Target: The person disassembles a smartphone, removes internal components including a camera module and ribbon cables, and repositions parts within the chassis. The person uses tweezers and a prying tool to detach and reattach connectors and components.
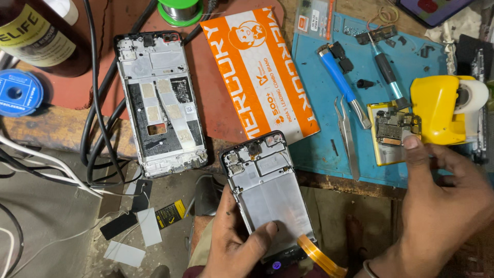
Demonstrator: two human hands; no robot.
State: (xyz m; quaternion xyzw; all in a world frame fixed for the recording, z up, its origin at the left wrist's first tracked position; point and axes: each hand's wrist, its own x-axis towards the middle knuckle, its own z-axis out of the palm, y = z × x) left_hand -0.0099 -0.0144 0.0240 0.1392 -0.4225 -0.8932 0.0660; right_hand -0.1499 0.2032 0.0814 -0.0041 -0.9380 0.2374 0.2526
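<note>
The left hand holds an open phone from below, low in the middle of the view. Its fingers wrap the phone's edge and the thumb lies flat on the grey inside plate. An orange flat cable hangs from the phone's bottom end.

The right hand reaches up to the blue mat on the worktop. One fingertip touches a small circuit board that lies on a yellow battery. The other fingers are curled loose and hold nothing that I can see.

Just beside the board sits a yellow tape holder with a white roll. Tweezers and a blue screwdriver lie on the mat to the left of the board. A second, thinner screwdriver rests with its tip on the board.

An orange and white packet lies between the mat and a second open phone. That phone rests on a red mat, with black cables running beside it. A brown bottle and a blue round reel stand at the far left.
</note>
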